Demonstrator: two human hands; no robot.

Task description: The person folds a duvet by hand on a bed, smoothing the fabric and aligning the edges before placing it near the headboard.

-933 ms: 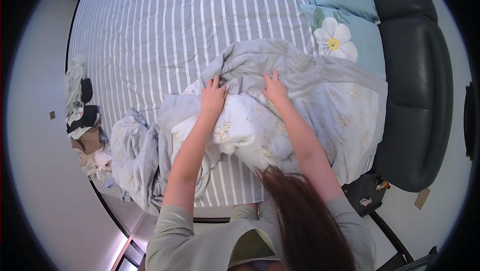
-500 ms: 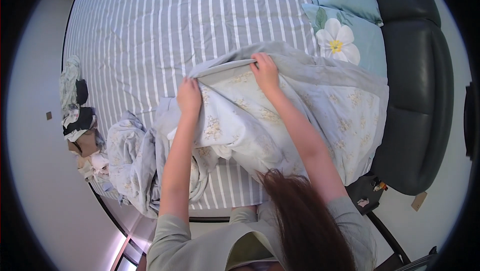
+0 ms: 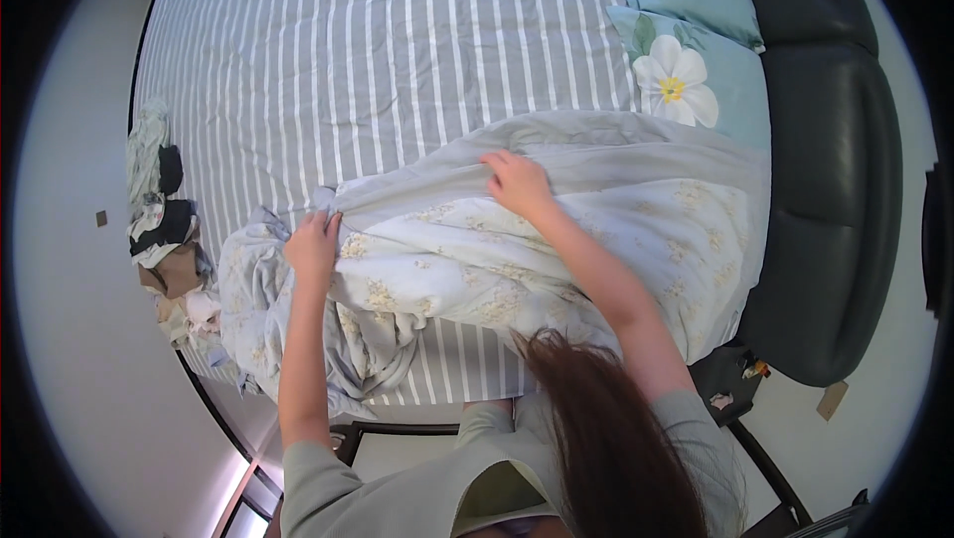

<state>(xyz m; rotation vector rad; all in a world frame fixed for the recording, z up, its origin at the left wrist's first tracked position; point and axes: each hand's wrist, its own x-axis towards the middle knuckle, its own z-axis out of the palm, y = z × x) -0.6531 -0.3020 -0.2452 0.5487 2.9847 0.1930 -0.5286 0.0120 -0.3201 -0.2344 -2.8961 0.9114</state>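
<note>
The floral quilt lay across the near side of the striped sheet, its grey border uppermost along the far edge. Clock positions refer to the quilt's centre. The left hand was at nine o'clock, fingers bent against the border's end; whether they gripped it could not be determined. The right hand was near twelve o'clock, fingers partly curled over the border; a pinch could not be confirmed. A teal pillow lay at one o'clock, the black headboard stood at three, and heaped clothes lay at nine.
</note>
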